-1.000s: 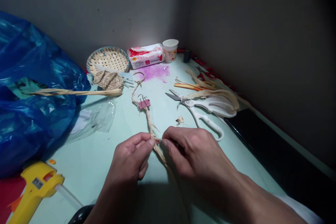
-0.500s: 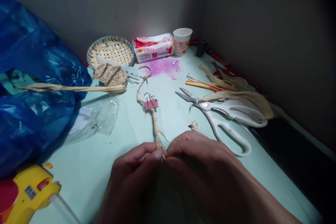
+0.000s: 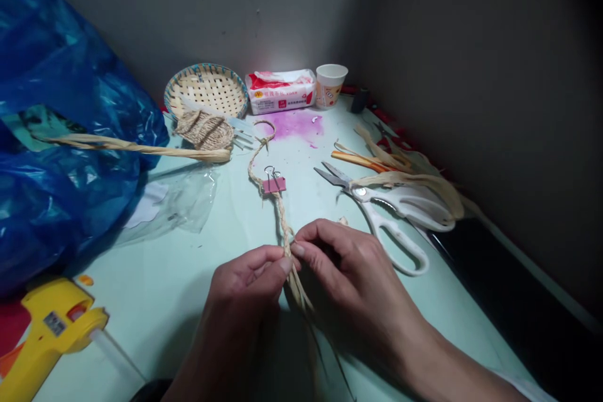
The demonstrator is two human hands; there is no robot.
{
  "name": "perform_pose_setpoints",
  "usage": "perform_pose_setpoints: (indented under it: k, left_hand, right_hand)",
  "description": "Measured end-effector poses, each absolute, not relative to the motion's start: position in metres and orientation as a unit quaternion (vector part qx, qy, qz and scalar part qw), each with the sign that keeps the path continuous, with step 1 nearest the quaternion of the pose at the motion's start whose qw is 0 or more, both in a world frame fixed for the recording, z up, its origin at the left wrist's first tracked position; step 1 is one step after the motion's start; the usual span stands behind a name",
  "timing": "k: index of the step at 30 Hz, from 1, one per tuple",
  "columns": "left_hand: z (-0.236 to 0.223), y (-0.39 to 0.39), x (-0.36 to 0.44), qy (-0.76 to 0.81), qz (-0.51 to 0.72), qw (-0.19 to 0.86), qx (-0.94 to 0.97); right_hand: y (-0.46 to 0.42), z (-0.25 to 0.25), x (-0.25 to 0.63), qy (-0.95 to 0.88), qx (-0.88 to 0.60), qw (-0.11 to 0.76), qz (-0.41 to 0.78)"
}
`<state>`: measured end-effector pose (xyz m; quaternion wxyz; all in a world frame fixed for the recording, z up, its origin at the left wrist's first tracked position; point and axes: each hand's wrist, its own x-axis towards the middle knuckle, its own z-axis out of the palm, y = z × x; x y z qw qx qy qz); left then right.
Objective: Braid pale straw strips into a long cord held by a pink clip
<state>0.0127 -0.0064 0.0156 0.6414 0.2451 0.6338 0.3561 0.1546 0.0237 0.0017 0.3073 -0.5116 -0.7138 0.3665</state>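
Observation:
A thin braid of pale straw-like fibre runs down the middle of the table toward me. A pink binder clip grips it farther up, and its curled end lies beyond the clip. My left hand pinches the braid's near end between thumb and forefinger. Loose strands hang from there toward me. My right hand is closed at the braid's right side, thumb and forefinger pinching a strand where it leaves the plait. The other fingers of both hands are partly hidden.
White-handled scissors lie open at right, beside loose fibre strips. A yellow glue gun is at lower left, near a blue plastic bag. A woven basket, twine bundle, tissue pack and paper cup stand behind.
Both hands have shifted slightly away from me along the braid. The right hand has turned, its thumb and forefinger now showing at the braid's side. The loose strands have come into sight.

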Motion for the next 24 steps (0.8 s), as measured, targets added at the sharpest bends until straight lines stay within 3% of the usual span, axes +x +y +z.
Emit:
perform_pose_setpoints:
  k: [7,18,24]
  left_hand:
    - [0.010,-0.006,0.012,0.609,0.370,0.662,0.232]
    - [0.005,-0.005,0.007,0.567,0.367,0.692,0.255]
    - [0.005,-0.002,-0.001,0.550,0.335,0.722,0.253]
  right_hand:
    - [0.032,0.002,0.154,-0.675,-0.526,0.318,0.409]
    - [0.033,0.001,0.153,-0.713,-0.543,0.310,0.318]
    - [0.029,0.002,0.154,-0.689,-0.548,0.310,0.359]
